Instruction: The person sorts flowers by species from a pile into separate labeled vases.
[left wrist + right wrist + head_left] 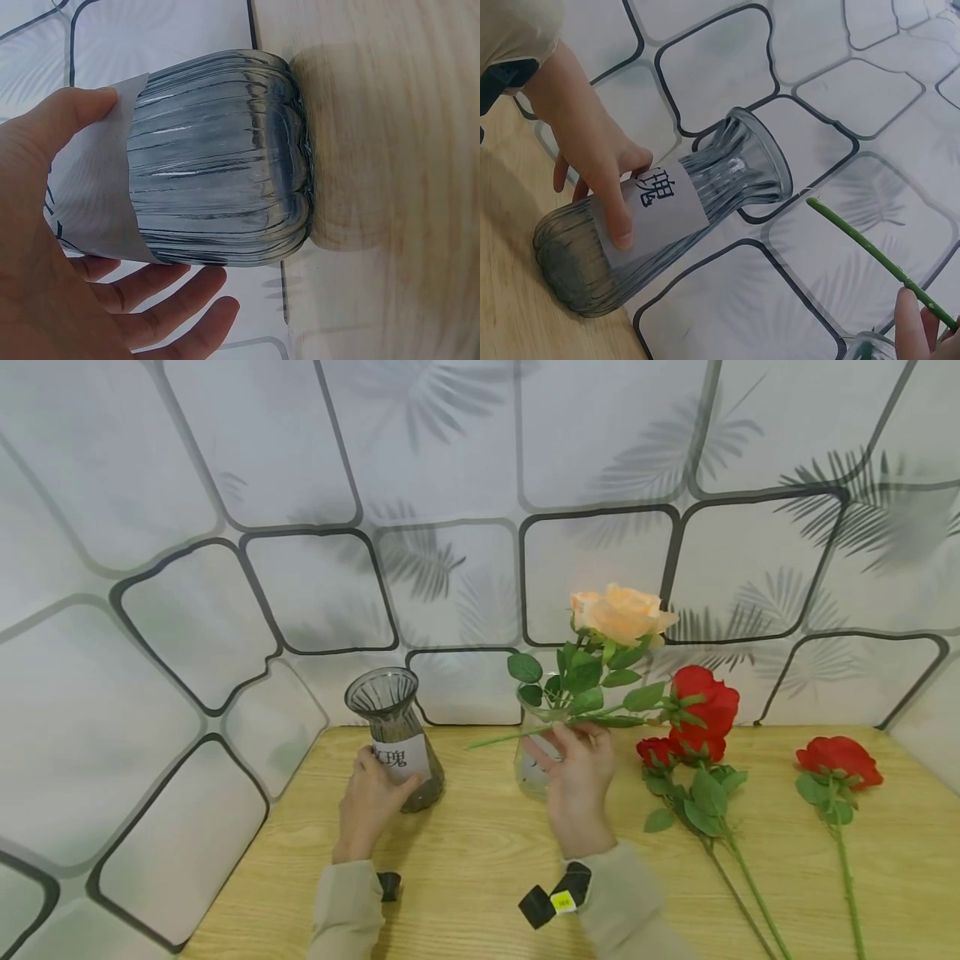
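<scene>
The person's left hand [371, 802] is gripping the gray glass vase [405, 727] left of the frame's centre, its thumb and fingers wrapping round the white label [408, 758]; in the left wrist view the lower fingers are spreading loosely beneath the glass. The gray vase is standing on the wooden table [480, 843], its flared mouth facing up. Near the centre, the right hand [581, 777] is pinching the green stem [866, 245] of a red rose [708, 697], which is lying almost level across the head view, its bloom facing right and its cut end pointing left toward the gray vase. In the right wrist view that end is showing just beside the vase's rim, outside the mouth. Behind the right hand, a clear glass vase [531, 785] is holding a peach rose [624, 614] with dark green leaves; whether the hand is touching that glass, one cannot tell. Right of centre, smaller red roses [656, 752] are lying with their stems running to the bottom edge, and a single red rose [840, 762] is resting at the far right. A patterned backdrop [457, 585] is filling the upper frame.
</scene>
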{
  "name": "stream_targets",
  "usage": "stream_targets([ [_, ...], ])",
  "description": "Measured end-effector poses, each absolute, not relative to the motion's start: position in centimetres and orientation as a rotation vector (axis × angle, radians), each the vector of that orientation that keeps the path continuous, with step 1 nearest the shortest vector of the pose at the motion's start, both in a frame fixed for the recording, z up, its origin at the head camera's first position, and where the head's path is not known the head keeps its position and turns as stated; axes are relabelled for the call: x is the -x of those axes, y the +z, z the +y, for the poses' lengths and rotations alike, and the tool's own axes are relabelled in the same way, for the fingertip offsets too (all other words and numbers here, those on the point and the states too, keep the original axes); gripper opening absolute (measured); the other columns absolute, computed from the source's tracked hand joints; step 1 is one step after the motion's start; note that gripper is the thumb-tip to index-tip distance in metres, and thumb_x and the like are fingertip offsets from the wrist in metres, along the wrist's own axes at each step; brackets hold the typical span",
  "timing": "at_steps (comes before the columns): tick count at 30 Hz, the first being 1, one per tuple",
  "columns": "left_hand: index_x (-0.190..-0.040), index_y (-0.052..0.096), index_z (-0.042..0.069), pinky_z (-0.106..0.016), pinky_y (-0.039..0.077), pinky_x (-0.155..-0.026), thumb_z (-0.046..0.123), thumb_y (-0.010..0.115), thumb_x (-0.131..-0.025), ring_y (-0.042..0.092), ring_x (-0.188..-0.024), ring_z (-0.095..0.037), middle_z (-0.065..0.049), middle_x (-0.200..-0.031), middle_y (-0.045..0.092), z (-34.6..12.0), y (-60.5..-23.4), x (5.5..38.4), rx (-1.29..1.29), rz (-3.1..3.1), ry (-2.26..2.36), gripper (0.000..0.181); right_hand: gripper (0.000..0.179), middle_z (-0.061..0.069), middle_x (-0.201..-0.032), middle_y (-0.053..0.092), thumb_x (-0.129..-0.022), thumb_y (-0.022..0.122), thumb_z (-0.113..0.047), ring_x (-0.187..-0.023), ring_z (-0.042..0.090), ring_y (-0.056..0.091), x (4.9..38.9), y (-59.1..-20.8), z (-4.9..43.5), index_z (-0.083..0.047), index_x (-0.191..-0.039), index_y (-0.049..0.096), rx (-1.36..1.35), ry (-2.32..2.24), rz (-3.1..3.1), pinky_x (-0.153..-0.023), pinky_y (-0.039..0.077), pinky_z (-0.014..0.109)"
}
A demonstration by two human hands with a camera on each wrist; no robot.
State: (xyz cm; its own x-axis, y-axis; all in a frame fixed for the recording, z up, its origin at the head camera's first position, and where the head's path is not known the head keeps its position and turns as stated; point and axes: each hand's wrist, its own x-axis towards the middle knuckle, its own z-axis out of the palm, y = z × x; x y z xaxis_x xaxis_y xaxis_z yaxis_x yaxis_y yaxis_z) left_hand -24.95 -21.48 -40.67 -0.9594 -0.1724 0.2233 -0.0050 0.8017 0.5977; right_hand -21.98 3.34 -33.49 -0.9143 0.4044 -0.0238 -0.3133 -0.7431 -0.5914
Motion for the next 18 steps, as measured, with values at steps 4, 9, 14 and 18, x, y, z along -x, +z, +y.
stream_targets([
  [4,-0.141,0.031,-0.011,-0.057,0.053,-0.078,0.043,0.077,-0.087,0.062,-0.099,-0.042,-0.030,-0.119,0.053,-21.4,-40.7,24.9,-0.140,-2.716,-0.897,0.089,0.022,0.009,-0.092,0.049,-0.096,0.052,0.017,-0.071,0.019,0.064,22.0,-33.0,2.3,-0.004,-0.092,0.044,0.189,2.611,-0.833,-0.070,0.061,0.044],
  [9,-0.140,0.031,-0.012,-0.056,0.054,-0.078,0.042,0.077,-0.087,0.062,-0.099,-0.042,-0.031,-0.118,0.053,-21.3,-40.9,24.7,-0.143,-2.729,-0.896,0.089,0.020,0.009,-0.093,0.048,-0.096,0.053,0.015,-0.074,0.020,0.062,21.6,-32.5,1.5,-0.004,-0.096,0.046,0.077,2.547,-0.849,-0.069,0.061,0.042],
  [14,-0.140,0.032,-0.011,-0.056,0.054,-0.076,0.043,0.078,-0.087,0.062,-0.096,-0.040,-0.030,-0.117,0.053,-21.3,-40.9,24.8,-0.136,-2.709,-0.895,0.089,0.019,0.010,-0.096,0.047,-0.096,0.055,0.013,-0.078,0.020,0.061,22.0,-31.3,0.9,-0.003,-0.097,0.046,-0.028,2.525,-0.853,-0.073,0.061,0.044],
  [18,-0.140,0.032,-0.012,-0.056,0.053,-0.075,0.043,0.077,-0.086,0.062,-0.096,-0.040,-0.030,-0.116,0.053,-21.4,-40.8,24.9,-0.128,-2.705,-0.889,0.090,0.020,0.011,-0.097,0.047,-0.096,0.055,0.013,-0.079,0.021,0.062,22.8,-30.3,0.0,-0.003,-0.097,0.044,-0.070,2.518,-0.887,-0.073,0.061,0.044],
])
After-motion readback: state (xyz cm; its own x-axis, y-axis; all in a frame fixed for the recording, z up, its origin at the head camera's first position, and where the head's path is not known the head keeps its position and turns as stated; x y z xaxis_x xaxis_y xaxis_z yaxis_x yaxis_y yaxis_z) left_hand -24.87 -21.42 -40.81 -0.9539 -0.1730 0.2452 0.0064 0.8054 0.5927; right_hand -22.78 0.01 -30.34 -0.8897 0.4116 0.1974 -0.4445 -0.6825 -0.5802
